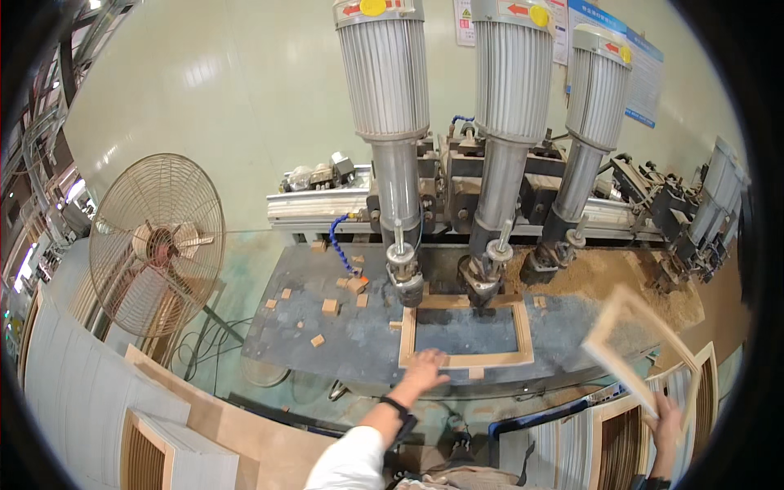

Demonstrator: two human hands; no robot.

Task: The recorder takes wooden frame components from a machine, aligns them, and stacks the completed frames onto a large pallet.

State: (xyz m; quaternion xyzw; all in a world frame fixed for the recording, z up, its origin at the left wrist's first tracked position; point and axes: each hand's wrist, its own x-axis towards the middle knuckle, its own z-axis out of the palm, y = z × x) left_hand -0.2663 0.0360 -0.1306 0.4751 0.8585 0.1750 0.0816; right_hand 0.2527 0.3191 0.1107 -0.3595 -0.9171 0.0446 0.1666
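Note:
A rectangular wooden frame [465,360] lies flat on the dark worktable, its far edge under the tool heads of the upright grey motors. My left hand [423,371] is at its near left corner, fingers spread, wearing a dark wristband. Whether the fingers press on the wood or hover over it, I cannot tell. On the right, my right hand [665,415] is closed around the near side of a second wooden frame [606,321], raised and tilted, slightly blurred. Below it stand stacked frames [618,441].
Grey motor spindles [385,77] stand over the worktable [282,339], which carries small wood blocks [330,307] and a sawdust heap [612,276]. A caged fan [157,245] stands left. More stacked panels [77,380] fill the lower left. A blue coolant-style hose [337,241] bends above the table.

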